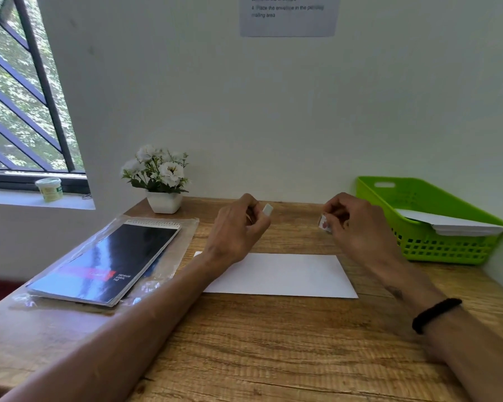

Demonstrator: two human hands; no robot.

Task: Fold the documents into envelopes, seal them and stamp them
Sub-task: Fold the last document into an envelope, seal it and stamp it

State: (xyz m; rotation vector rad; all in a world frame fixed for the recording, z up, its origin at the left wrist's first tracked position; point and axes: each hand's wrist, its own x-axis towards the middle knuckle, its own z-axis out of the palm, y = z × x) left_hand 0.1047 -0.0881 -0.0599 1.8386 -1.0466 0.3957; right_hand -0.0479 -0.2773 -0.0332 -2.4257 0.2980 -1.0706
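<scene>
Wall notice (288,15) cut off at top, txt blurred.

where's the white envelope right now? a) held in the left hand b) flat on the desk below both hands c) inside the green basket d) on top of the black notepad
b: the white envelope lies flat on the wooden desk, under the raised left hand and right hand, which each pinch only a small piece.
</scene>
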